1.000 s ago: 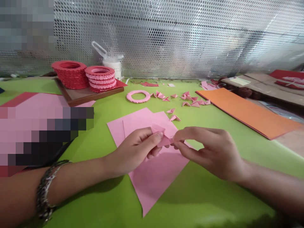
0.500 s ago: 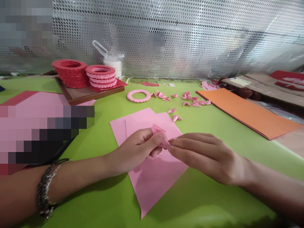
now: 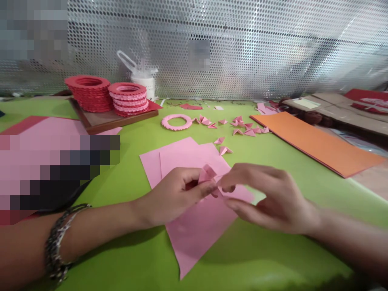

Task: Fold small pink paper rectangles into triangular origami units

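pink paper piece [image 3: 207, 173]: left hand [image 3: 178, 193] is pinching it | right hand [image 3: 285, 202]: reaching just beside, thumb and fingers spread, contact unclear | pink sheets [image 3: 197, 238]: lying beneath left hand | step: probably folding; next move: calling for a right-hand pinch

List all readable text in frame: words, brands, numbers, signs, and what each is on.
None legible.
Red packaging, far right: white lettering, too blurred to read.
White container, back left: faint marks, too small to tell if text.
Pale yellow slip on the cardboard: no writing discernible.
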`<action>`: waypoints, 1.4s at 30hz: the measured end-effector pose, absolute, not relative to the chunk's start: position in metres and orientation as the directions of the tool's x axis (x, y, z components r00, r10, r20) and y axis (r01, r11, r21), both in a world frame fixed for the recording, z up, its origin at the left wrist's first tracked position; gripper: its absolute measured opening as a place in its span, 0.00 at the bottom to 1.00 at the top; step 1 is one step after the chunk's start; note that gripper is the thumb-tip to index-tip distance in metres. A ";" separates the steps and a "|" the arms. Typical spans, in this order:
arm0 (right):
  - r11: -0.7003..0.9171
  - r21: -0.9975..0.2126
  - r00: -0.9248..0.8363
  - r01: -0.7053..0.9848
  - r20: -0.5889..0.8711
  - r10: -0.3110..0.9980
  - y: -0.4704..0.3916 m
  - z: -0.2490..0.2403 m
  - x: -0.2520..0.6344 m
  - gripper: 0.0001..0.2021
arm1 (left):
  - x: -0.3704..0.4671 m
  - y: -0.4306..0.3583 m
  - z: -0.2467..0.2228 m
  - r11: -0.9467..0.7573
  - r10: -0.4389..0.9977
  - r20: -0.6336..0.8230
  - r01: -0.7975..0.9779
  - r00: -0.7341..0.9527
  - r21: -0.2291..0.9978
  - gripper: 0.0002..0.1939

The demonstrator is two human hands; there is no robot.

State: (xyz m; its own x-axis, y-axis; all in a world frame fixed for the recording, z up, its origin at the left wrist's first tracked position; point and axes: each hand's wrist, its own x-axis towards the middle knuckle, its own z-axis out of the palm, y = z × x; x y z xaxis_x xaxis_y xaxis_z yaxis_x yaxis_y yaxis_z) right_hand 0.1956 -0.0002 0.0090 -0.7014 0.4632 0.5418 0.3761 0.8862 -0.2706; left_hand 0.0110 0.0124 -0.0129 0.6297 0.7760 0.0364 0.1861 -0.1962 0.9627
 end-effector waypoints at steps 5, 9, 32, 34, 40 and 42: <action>0.737 -0.556 -0.582 0.384 0.473 0.661 -0.001 0.009 0.190 0.12 | 0.012 0.008 -0.016 -0.297 0.663 0.037 0.218 0.747 0.930 0.11; 0.593 -0.711 -0.590 0.378 0.308 0.746 -0.001 0.009 0.187 0.02 | 0.012 0.007 -0.017 -0.299 0.685 0.015 0.263 0.728 0.917 0.13; 0.020 -0.998 -0.739 -0.064 0.061 0.671 0.017 0.010 0.200 0.09 | 0.008 0.006 -0.012 -0.037 0.759 -0.064 0.140 0.648 0.989 0.15; 0.012 -0.998 -0.732 -0.065 0.056 0.679 0.016 0.008 0.198 0.09 | 0.008 0.006 -0.013 -0.024 0.750 -0.068 0.130 0.658 0.991 0.15; 0.042 -0.998 -0.729 -0.044 0.060 0.682 0.016 0.007 0.197 0.07 | 0.008 0.007 -0.013 -0.014 0.740 -0.077 0.129 0.668 0.992 0.14; 0.065 -0.998 -0.717 -0.016 0.057 0.695 0.016 0.007 0.197 0.07 | 0.008 0.007 -0.014 -0.024 0.742 -0.077 0.142 0.666 0.990 0.15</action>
State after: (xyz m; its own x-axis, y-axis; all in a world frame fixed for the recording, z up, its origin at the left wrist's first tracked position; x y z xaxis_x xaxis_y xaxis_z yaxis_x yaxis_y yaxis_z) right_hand 0.1965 0.0163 0.0065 -0.7169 0.6948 0.0571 -0.0163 0.0652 -0.9977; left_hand 0.0078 0.0070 -0.0141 0.6656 0.7423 -0.0773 0.1417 -0.0240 0.9896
